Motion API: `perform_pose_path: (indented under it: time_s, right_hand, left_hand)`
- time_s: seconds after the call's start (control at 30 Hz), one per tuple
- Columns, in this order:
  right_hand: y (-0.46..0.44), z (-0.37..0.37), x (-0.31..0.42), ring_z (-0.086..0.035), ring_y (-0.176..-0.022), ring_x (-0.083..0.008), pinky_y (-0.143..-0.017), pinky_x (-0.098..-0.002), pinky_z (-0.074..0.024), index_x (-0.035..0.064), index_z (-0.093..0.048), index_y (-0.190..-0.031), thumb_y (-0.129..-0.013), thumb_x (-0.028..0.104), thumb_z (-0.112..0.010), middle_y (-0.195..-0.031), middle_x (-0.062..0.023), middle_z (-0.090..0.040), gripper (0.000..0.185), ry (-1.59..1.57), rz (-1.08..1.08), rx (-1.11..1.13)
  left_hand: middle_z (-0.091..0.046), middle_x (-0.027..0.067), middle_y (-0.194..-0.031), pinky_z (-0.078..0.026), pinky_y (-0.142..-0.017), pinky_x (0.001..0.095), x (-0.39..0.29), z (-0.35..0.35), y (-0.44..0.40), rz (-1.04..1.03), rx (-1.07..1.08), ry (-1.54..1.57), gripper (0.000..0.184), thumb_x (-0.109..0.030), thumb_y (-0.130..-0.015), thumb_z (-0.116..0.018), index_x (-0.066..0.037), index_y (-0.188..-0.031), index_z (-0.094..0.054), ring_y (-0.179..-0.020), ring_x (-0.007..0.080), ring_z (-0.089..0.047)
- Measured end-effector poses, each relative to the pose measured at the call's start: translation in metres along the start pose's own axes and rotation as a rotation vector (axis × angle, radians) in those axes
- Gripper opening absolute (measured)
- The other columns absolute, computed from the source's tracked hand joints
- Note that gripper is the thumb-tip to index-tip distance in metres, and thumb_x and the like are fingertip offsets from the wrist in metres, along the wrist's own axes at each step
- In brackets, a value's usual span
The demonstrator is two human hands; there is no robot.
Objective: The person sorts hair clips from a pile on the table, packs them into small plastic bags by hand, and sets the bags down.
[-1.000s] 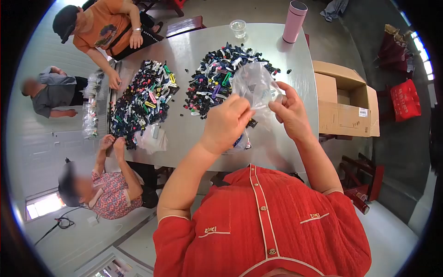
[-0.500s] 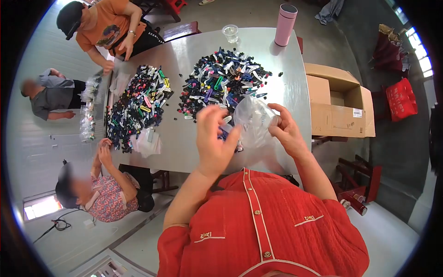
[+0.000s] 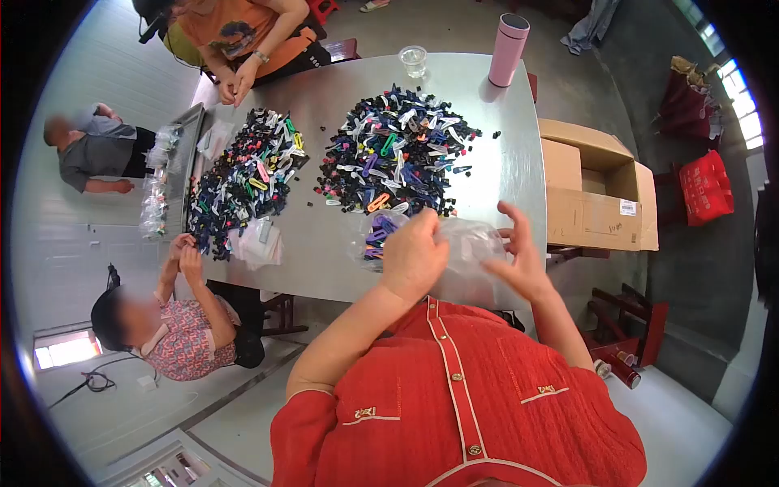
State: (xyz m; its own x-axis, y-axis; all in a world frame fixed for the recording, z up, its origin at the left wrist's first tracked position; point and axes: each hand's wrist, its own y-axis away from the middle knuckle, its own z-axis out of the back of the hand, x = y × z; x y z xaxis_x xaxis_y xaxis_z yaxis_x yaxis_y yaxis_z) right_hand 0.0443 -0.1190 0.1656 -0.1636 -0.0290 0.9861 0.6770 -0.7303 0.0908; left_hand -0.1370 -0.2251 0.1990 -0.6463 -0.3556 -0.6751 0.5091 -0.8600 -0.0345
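My left hand [image 3: 415, 253] is closed with its fingers bunched on a clear plastic bag [image 3: 471, 243] at the table's near edge. To the right, my right hand [image 3: 523, 258] has thumb and fingers spread beside the bag's right part. Purple and orange hair clips [image 3: 378, 234] show through clear plastic just left of my left hand; whether this is the same bag I cannot tell. Beyond my hands lies a large heap of mixed hair clips [image 3: 398, 146], mostly black, white and navy, with a loose orange clip [image 3: 378, 202] at its near edge.
A second clip heap [image 3: 247, 174] lies to the left, with flat clear bags [image 3: 258, 243] beside it. A pink bottle [image 3: 509, 53] and a clear cup [image 3: 413, 61] stand at the far side. An open cardboard box [image 3: 596, 207] is at the right. Several people are on the left.
My left hand has moved right and down onto the plastic bag and closed. My right hand's fingers have spread. The person in orange has brought both hands together.
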Motion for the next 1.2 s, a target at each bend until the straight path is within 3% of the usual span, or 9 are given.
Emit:
perform_pose_path:
  time_s: [0.03,0.07,0.3,0.47,0.67,0.93,1.0,1.13,1.2]
  right_hand:
    - [0.008,-0.005,0.001,-0.056,-0.108,-0.0222,-0.086,-0.0327,-0.0482,0.0116,-0.035,-0.148,-0.077,0.002,-0.065,-0.137,-0.0104,-0.048,0.077,0.338,0.251,-0.043]
    - [0.015,-0.008,0.0,-0.049,-0.124,-0.0293,-0.096,-0.0365,-0.0462,0.0106,-0.038,-0.147,-0.079,0.005,-0.07,-0.143,-0.015,-0.044,0.076,0.432,0.221,-0.029]
    - [0.033,0.0,-0.057,-0.052,-0.122,-0.0373,-0.097,-0.0433,-0.0462,0.0073,-0.046,-0.139,-0.082,0.001,-0.064,-0.135,-0.0191,-0.05,0.061,0.451,0.132,-0.084]
    - [0.041,0.013,-0.045,-0.061,-0.103,-0.0421,-0.084,-0.0467,-0.0525,0.009,-0.046,-0.138,-0.079,0.001,-0.065,-0.13,-0.0198,-0.052,0.062,0.811,-0.027,0.055]
    - [0.048,0.008,-0.034,-0.064,-0.083,-0.0406,-0.074,-0.0475,-0.0542,0.0128,-0.047,-0.138,-0.079,0.008,-0.067,-0.125,-0.0173,-0.055,0.063,0.815,0.054,0.13]
    - [0.039,0.012,-0.04,-0.066,-0.087,-0.0402,-0.076,-0.0452,-0.0537,0.0102,-0.052,-0.131,-0.08,0.004,-0.065,-0.112,-0.0194,-0.064,0.053,0.708,-0.087,0.335]
    - [0.037,0.01,-0.044,-0.066,-0.086,-0.0397,-0.077,-0.0444,-0.0536,0.0096,-0.053,-0.129,-0.082,0.005,-0.063,-0.11,-0.0193,-0.066,0.049,0.67,-0.07,0.394]
    - [0.019,0.006,-0.02,-0.067,-0.091,-0.0365,-0.079,-0.042,-0.0538,0.0087,-0.052,-0.133,-0.085,0.014,-0.067,-0.115,-0.0193,-0.065,0.05,0.545,-0.165,0.461]
    - [0.005,0.001,-0.017,-0.068,-0.093,-0.0355,-0.08,-0.0415,-0.0539,0.0082,-0.052,-0.134,-0.086,0.017,-0.069,-0.115,-0.019,-0.065,0.052,0.473,-0.193,0.433]
  left_hand:
    - [-0.062,0.0167,-0.077,-0.047,-0.062,0.0498,-0.005,-0.004,0.004,0.007,0.03,-0.025,0.012,-0.012,-0.083,-0.061,-0.004,-0.084,-0.053,-0.072,0.0401,-0.062]
    - [-0.064,0.0175,-0.078,-0.048,-0.062,0.0506,-0.007,-0.009,0.008,0.012,0.069,-0.023,0.013,-0.015,-0.084,-0.061,-0.004,-0.086,-0.055,-0.071,0.0409,-0.063]
    - [-0.064,0.0209,-0.071,-0.049,-0.06,0.0519,0.009,-0.036,0.03,-0.043,0.149,-0.106,0.013,-0.014,-0.085,-0.061,-0.004,-0.092,-0.055,-0.067,0.0421,-0.063]
    - [-0.066,0.021,-0.073,-0.051,-0.062,0.0525,0.012,-0.038,0.047,-0.051,0.332,-0.267,0.014,-0.009,-0.084,-0.058,-0.004,-0.096,-0.054,-0.069,0.0428,-0.065]
    - [-0.067,0.0223,-0.076,-0.051,-0.065,0.0533,0.024,-0.048,0.052,0.033,0.428,-0.208,0.014,-0.008,-0.085,-0.055,-0.003,-0.097,-0.055,-0.072,0.0435,-0.066]
    - [-0.067,0.0232,-0.08,-0.051,-0.068,0.0511,0.032,-0.026,0.05,0.073,0.472,-0.306,0.015,-0.011,-0.084,-0.058,-0.002,-0.096,-0.057,-0.078,0.041,-0.066]
    - [-0.067,0.0206,-0.084,-0.051,-0.07,0.0481,0.037,-0.017,0.054,0.118,0.448,-0.112,0.021,-0.014,-0.081,-0.062,-0.003,-0.099,-0.059,-0.083,0.0385,-0.066]
    - [-0.068,0.0173,-0.088,-0.05,-0.071,0.046,0.059,-0.009,0.067,0.199,0.566,-0.025,0.028,-0.015,-0.079,-0.064,-0.007,-0.106,-0.061,-0.085,0.0371,-0.065]
    - [-0.068,0.0176,-0.086,-0.051,-0.07,0.0455,0.066,-0.003,0.079,0.159,0.443,-0.051,0.032,-0.013,-0.077,-0.062,-0.008,-0.109,-0.063,-0.082,0.0374,-0.065]
